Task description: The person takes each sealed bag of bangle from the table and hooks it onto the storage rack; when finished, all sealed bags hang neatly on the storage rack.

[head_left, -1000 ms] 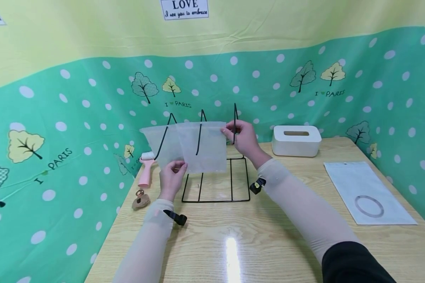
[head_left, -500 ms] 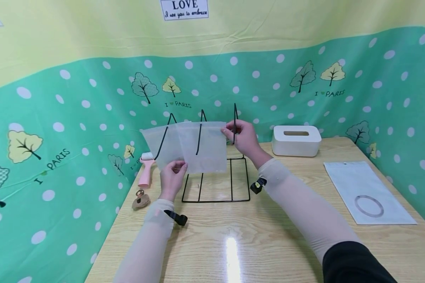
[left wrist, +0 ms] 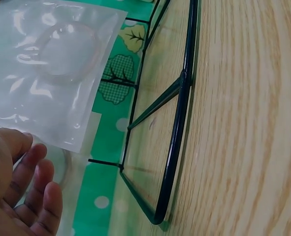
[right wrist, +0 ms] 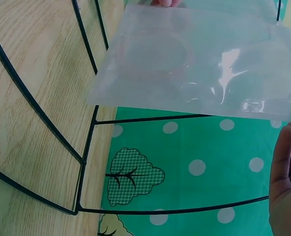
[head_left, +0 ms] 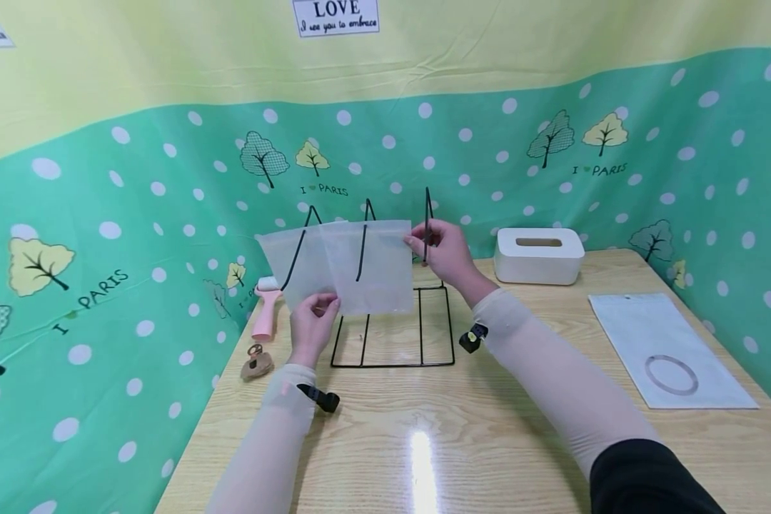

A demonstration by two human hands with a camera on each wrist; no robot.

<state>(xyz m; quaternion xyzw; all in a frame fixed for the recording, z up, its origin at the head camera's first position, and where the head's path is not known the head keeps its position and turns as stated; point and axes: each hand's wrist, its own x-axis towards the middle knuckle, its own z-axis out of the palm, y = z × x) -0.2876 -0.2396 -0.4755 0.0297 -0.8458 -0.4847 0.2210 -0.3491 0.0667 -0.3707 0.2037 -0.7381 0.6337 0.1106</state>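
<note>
Two frosted plastic bags, a left one (head_left: 293, 253) set aslant and a right one (head_left: 385, 268) hanging straighter, overlap at the middle of a black wire rack (head_left: 392, 366). Slanting wires of the rack cross in front of both. With thumb and fingertips my left hand (head_left: 311, 327) pinches at the lower edge, where the bags meet. My right hand (head_left: 448, 251) pinches the right bag's upper right edge, beside the rack's right upright. A faint ring shows through the near bag (left wrist: 61, 64) in the left wrist view. The rack's rear wires are partly hidden behind the bags.
A white tissue box (head_left: 540, 265) stands behind to the right. Nearer lies another pale bag (head_left: 636, 335) with a ring mark. At the table's left edge are a pink lint roller (head_left: 266, 314) and a brown keychain (head_left: 255, 365). Patterned cloth (head_left: 488, 164) surrounds the table.
</note>
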